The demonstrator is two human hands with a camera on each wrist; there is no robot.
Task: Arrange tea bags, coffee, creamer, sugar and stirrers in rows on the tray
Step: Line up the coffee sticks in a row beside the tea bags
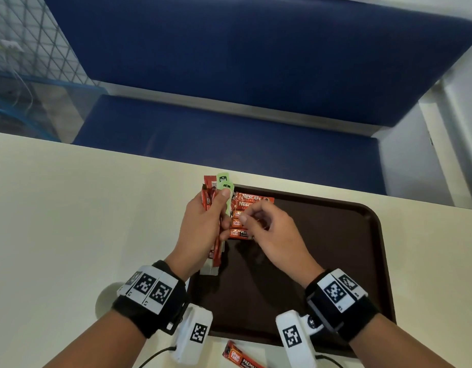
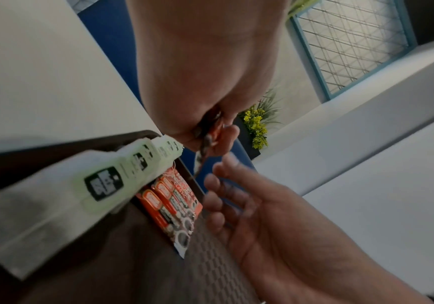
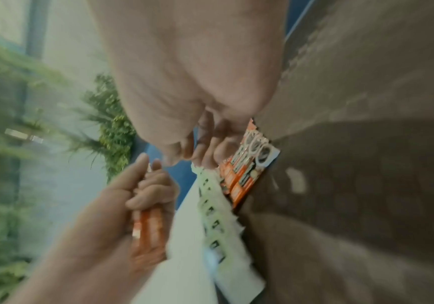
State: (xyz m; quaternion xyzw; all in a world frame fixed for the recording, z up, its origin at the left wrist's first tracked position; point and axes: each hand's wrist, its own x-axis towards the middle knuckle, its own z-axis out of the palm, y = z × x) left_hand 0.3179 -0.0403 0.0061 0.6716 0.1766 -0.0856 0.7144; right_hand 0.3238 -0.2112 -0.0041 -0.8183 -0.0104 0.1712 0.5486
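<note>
Nearest, behind both wrists, a stray coffee stick point(image 1: 241, 357) lies off the brown tray point(image 1: 362, 261). The left hand point(image 1: 203, 227) clutches a mixed bundle of red sticks point(image 1: 208, 200) and green-tagged tea bags point(image 1: 225, 187); it may spill if that hold loosens. The right hand point(image 1: 272, 229), fingers curled, hovers over the coffee sachets point(image 1: 249, 205) rowed beyond; whether it pinches anything I cannot tell. A blue bench point(image 1: 229, 134) stands beyond.

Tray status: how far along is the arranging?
Done: one row of orange coffee sachets lies at the brown tray's far-left corner. In hand: the left hand grips red sachets and green-tagged tea bags; the right hand hovers over the row, fingers curled. Left: those, plus one coffee stick on the table.
</note>
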